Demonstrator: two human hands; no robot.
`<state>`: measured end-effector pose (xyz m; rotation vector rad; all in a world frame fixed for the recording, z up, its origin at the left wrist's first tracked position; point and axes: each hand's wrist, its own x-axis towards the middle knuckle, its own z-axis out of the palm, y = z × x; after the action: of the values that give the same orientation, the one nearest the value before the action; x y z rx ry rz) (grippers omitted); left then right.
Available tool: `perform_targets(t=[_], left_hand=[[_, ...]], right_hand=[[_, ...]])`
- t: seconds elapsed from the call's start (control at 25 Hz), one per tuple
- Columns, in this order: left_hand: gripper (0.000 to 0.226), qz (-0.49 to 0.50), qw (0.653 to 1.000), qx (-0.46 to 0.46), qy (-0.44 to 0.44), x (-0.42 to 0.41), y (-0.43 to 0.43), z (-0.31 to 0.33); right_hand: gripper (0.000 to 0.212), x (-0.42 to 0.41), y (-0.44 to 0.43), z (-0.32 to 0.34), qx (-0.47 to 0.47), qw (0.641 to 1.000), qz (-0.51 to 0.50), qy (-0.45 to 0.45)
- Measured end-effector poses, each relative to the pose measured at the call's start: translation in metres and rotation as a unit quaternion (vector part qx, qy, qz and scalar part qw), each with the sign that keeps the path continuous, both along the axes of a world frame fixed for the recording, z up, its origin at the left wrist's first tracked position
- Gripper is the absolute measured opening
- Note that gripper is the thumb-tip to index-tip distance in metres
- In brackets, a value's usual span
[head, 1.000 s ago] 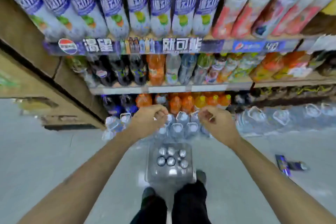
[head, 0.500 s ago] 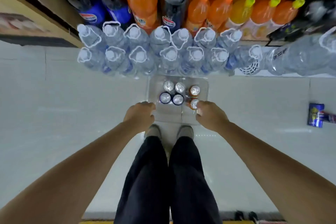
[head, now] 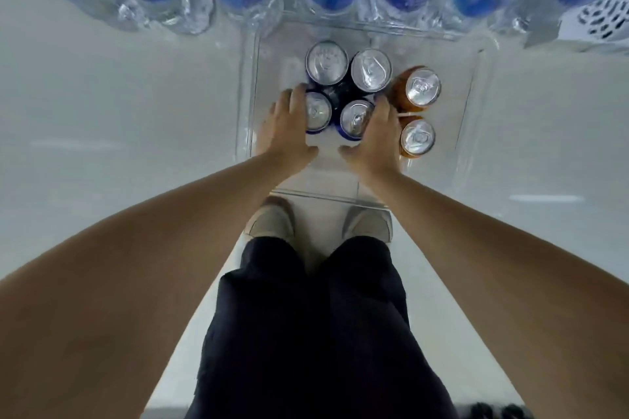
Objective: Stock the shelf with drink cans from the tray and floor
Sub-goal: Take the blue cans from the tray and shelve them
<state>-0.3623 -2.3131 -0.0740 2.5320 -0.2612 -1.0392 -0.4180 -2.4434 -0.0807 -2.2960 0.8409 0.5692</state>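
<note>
Six aluminium-topped drink cans [head: 370, 70] stood unstocked in your clear plastic tray [head: 471, 105] at twelve o'clock; your left hand [head: 289, 133] and right hand [head: 377, 136] cupped the nearest blue pair [head: 354, 117].

My body from above: both forearms bare, with no sleeves, watch or rings showing on my left hand [head: 289, 133] or right hand [head: 376, 138]. Loose dark navy-black trousers [head: 306, 333] cover both legs. Pale beige, round-toed shoes [head: 272, 223] with a smooth upper show at the trouser hems.
</note>
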Motion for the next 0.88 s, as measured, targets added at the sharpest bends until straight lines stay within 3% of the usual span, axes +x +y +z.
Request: perform_targets(t=[0.2,0.4,0.68,0.88], left_hand=[[0.079,0.042,0.990,-0.017,-0.135,-0.002,0.000,-0.032],[0.069,0.181,0.971,-0.127,-0.094,-0.008,0.014,-0.012],[0.075,0.293,0.931,-0.213,-0.040,-0.024,0.024,0.114],[0.067,0.363,0.860,-0.358,-0.025,-0.009,0.019,0.232]], right_hand=[[0.072,-0.003,0.011,-0.032,-0.010,0.988,-0.093,-0.121],[0.064,-0.012,0.005,-0.006,0.052,0.984,-0.092,-0.141],[0.068,-0.019,-0.008,0.128,0.140,0.957,-0.190,-0.166],[0.062,0.001,-0.040,0.243,0.336,0.894,-0.206,-0.214]])
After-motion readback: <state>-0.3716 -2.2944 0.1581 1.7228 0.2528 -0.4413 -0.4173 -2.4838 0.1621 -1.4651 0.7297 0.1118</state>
